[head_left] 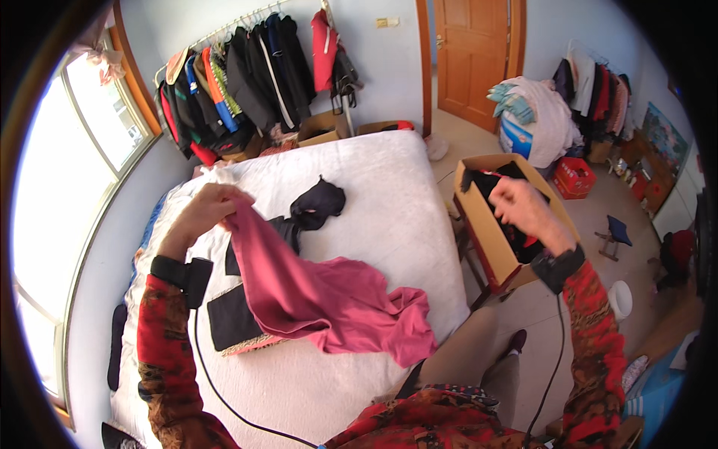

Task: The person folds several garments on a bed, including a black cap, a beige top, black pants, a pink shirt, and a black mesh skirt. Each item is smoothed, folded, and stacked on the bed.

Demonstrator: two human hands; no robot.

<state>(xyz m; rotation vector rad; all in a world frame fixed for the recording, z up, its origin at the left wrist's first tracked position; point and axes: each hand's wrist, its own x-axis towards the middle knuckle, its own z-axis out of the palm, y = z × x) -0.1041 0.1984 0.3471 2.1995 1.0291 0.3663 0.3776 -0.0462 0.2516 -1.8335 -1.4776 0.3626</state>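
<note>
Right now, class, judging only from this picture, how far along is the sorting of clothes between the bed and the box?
Looks done: a flat dark garment lies on the white bed, folded by the look of it. In hand: the left hand holds up a pink garment; the right hand reaches into the cardboard box, which holds dark clothes. Left: that pink piece and a crumpled black garment look unfolded.

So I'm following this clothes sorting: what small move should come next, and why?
Probably draw the right hand back out of the box to the pink garment. Only the left hand holds it, by one end, and the rest sags crumpled on the bed.
</note>
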